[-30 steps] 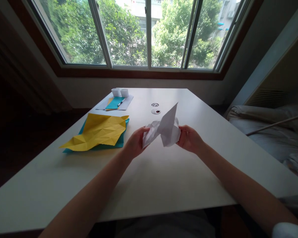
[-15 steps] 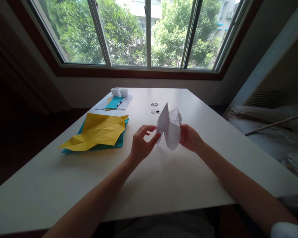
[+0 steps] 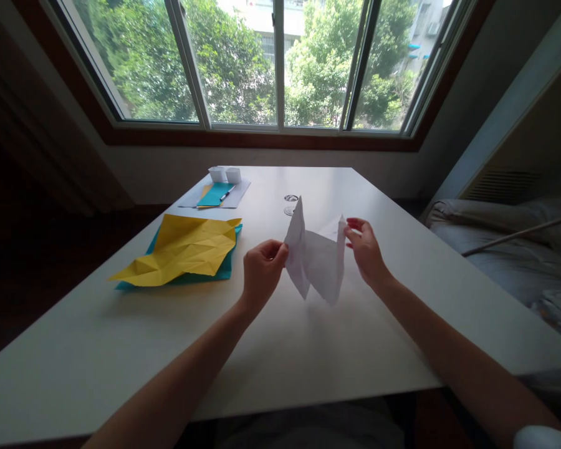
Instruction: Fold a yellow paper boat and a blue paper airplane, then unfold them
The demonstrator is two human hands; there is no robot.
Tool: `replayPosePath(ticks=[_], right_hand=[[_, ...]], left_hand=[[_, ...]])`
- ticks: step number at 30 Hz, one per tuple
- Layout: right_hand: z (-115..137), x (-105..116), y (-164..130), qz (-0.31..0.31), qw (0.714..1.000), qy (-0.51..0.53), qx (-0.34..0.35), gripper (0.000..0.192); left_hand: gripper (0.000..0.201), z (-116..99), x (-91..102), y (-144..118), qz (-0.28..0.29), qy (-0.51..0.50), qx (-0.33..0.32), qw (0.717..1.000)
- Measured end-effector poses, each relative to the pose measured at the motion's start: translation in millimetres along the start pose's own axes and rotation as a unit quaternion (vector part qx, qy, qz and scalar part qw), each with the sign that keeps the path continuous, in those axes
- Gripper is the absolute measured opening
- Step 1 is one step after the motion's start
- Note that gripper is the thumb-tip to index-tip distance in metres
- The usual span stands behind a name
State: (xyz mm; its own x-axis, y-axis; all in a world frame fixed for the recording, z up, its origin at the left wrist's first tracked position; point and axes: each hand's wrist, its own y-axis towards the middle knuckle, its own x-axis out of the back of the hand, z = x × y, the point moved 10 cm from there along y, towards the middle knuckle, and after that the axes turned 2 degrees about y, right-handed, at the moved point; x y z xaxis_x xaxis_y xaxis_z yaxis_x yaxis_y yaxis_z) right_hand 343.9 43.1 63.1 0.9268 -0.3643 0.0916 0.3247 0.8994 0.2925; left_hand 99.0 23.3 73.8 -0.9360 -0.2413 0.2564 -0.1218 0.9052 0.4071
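A creased sheet of white paper [image 3: 322, 259], partly folded, hangs above the table in front of me. My left hand [image 3: 264, 268] pinches its left side between thumb and bent fingers. On the far side, my right hand [image 3: 365, 249] has its fingertips at the upper right edge of the paper, thumb and fingers closed around that edge. The paper's left part stands up in a point, and its right part forms a narrow upright fold. Behind the paper lie two small round black-and-white pieces [image 3: 290, 198], the nearer one partly covered by it.
Crumpled yellow paper [image 3: 191, 246] lies on a teal sheet [image 3: 224, 268] at the left. Farther back are two small white boxes [image 3: 233, 175], a teal paper piece [image 3: 215, 194] and a pen [image 3: 227, 193]. The white table [image 3: 271, 362] reaches toward the window.
The white paper has been spread wider and sits slightly lower. My left hand has moved a little left, while my right hand has moved up to the paper's upper right edge.
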Motion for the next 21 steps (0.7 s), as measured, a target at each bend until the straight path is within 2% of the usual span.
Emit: replayPosePath(ticks=[1, 2, 3, 4, 6, 7, 9, 12, 15, 18, 21], right_hand=[[23.1, 7.4, -7.2, -0.04, 0.993, -0.062, 0.097, 0.025], [45.9, 8.4, -19.3, -0.062, 0.973, -0.113, 0.19, 0.025], [65.4, 2.8, -33.9, -0.059, 0.948, -0.152, 0.272, 0.023], [80.5, -7.6, -49.2, -0.035, 0.922, -0.18, 0.34, 0.021], [94.6, -29.5, -72.4, 0.019, 0.884, -0.229, 0.407, 0.024], [96.9, -37.0, -79.2, 0.033, 0.874, -0.248, 0.417, 0.028], [95.6, -45.8, -83.6, 0.046, 0.871, -0.267, 0.409, 0.034], [87.4, -45.6, -76.3, 0.046, 0.892, -0.252, 0.373, 0.031], [82.4, -39.2, -67.8, 0.037, 0.906, -0.223, 0.357, 0.024], [78.7, -34.7, -60.7, 0.041, 0.919, -0.193, 0.34, 0.018], [73.4, -35.9, -55.5, 0.07, 0.933, -0.166, 0.312, 0.022]], left_hand=[[0.022, -1.2, 1.9, -0.2, -0.008, 0.032, -0.005, 0.999], [0.022, -2.9, 3.3, -0.5, -0.015, 0.059, -0.01, 0.998], [0.022, -4.8, 4.3, -0.9, -0.019, 0.079, -0.016, 0.997], [0.022, -6.9, 4.9, -1.4, -0.021, 0.093, -0.021, 0.995], [0.021, -10.5, 5.3, -2.4, -0.022, 0.101, -0.03, 0.994], [0.02, -11.7, 4.9, -2.8, -0.02, 0.092, -0.033, 0.995], [0.018, -11.6, 1.9, -2.9, -0.008, 0.038, -0.036, 0.999], [0.017, -4.0, -7.3, -0.9, 0.025, -0.096, -0.015, 0.995], [0.016, 9.1, -17.3, 1.7, 0.053, -0.199, 0.038, 0.978], [0.014, 20.1, -25.6, 1.8, 0.075, -0.263, 0.098, 0.957], [0.014, 21.2, -30.6, 0.3, 0.095, -0.28, 0.118, 0.948]])
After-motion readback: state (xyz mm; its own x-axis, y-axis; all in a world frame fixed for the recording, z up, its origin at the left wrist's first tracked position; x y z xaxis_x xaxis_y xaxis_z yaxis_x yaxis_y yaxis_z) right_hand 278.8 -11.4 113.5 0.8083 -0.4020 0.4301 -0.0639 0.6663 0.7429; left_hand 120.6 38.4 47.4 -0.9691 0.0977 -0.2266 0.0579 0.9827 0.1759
